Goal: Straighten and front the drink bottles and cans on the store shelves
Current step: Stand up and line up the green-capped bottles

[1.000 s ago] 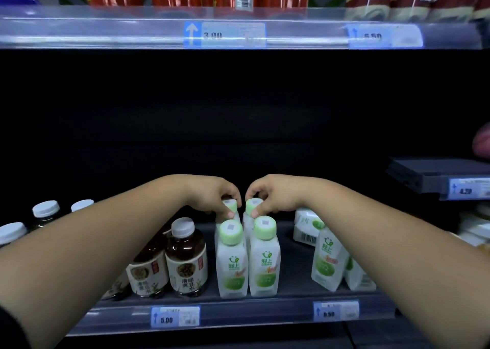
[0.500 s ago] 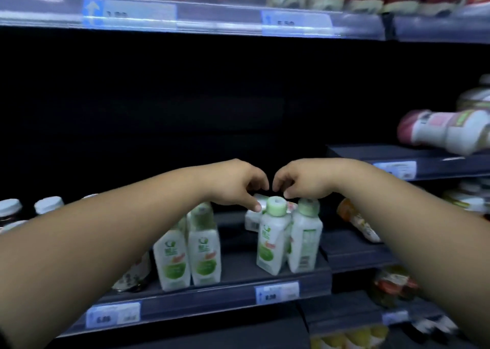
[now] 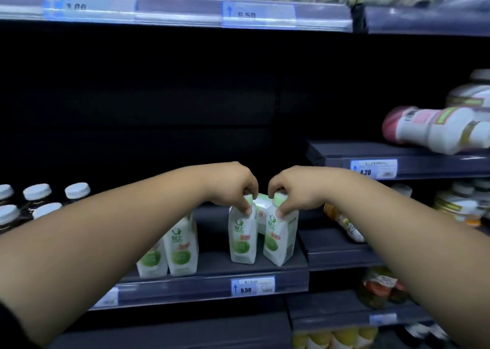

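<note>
Two white drink bottles with green caps and green labels stand side by side on the dark shelf (image 3: pixel 212 269). My left hand (image 3: pixel 233 187) grips the cap and neck of the left bottle (image 3: pixel 241 240). My right hand (image 3: pixel 291 189) grips the top of the right bottle (image 3: pixel 278 242), which leans slightly. Another white bottle (image 3: pixel 261 210) lies on its side behind them. Two more of the same bottles (image 3: pixel 180 248) stand to the left, partly hidden by my left forearm.
Dark tea bottles with white caps (image 3: pixel 37 197) fill the far left. A pink-and-white bottle (image 3: pixel 429 131) lies on its side on the upper right shelf. An orange bottle (image 3: pixel 344 224) lies tipped behind my right arm. Price tags (image 3: pixel 253 286) line the shelf edges.
Both hands left the middle pair of bottles, moved right, and now grip the tops of the right-hand pair. The view has shifted right.
</note>
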{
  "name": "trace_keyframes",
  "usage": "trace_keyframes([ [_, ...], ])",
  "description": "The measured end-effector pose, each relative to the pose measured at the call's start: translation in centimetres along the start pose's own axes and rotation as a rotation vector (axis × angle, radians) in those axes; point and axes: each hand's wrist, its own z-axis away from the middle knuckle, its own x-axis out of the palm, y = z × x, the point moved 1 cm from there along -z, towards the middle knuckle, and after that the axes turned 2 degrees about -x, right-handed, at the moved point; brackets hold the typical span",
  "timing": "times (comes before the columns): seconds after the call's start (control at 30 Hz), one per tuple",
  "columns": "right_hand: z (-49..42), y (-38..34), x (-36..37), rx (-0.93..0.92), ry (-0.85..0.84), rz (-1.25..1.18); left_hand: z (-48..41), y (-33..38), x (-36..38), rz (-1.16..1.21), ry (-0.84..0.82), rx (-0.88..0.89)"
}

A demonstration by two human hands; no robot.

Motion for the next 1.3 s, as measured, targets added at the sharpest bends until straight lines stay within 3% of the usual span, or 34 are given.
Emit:
trace_keyframes([
  [0.43, -7.0, -3.3, 0.8, -0.186, 0.183, -0.403, 2.2, -6.0, -0.3, -0.004, -0.04, -0.232],
  [1.1, -9.5, -2.2, 2.2, -0.178, 0.291, -0.59, 1.9, -7.7, 0.6, 0.003, 0.059, -0.157],
  [1.2, -8.4, -0.3, 3.7, -0.14, 0.323, -0.748, 2.0, -6.2, 0.2, -0.015, 0.17, -0.086],
  [1.3, -7.3, 2.6, 6.2, -0.033, 0.349, -0.746, 1.4, -3.4, -0.1, -0.06, 0.273, -0.004],
])
